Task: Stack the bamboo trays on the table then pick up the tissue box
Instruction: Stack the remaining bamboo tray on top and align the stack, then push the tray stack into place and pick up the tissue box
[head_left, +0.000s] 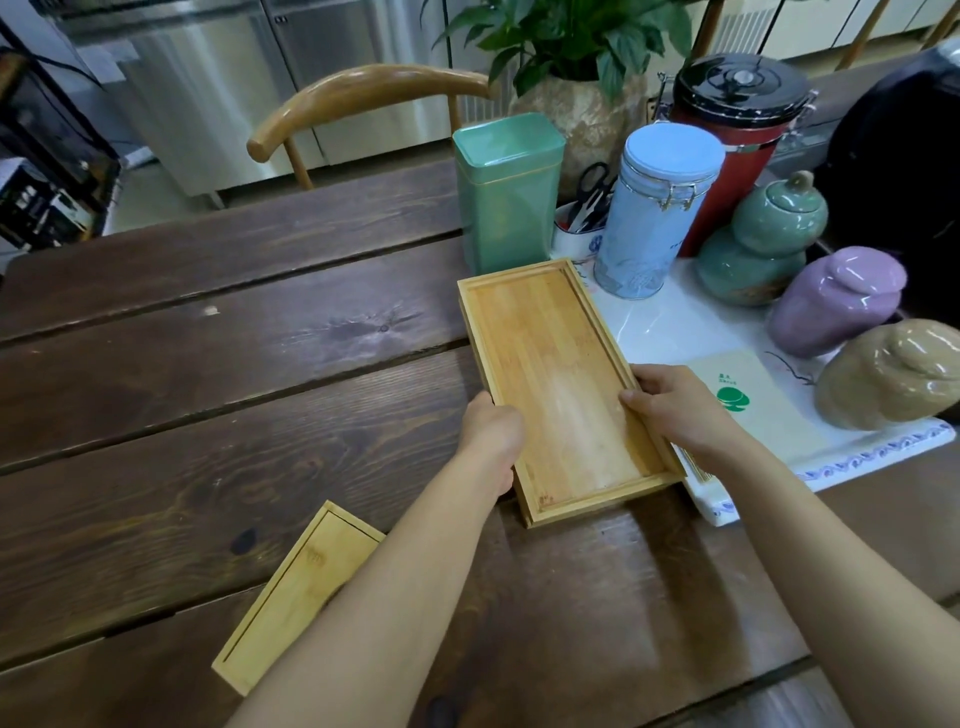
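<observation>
left hand (491, 434) gripping bamboo tray (558, 384) left long edge | right hand (675, 410) clasping right edge | tray lying frame centre on worktop (234, 364) | second bamboo tray (298, 597) lower left, apart

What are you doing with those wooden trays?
A person is stacking bamboo trays on a dark wooden table. Both hands grip the long sides of the top tray, the left hand on one side and the right hand on the other. It seems to sit on another tray beneath. One more tray lies apart, nearer the person, not yet stacked. Jars and tins stand behind.
</observation>
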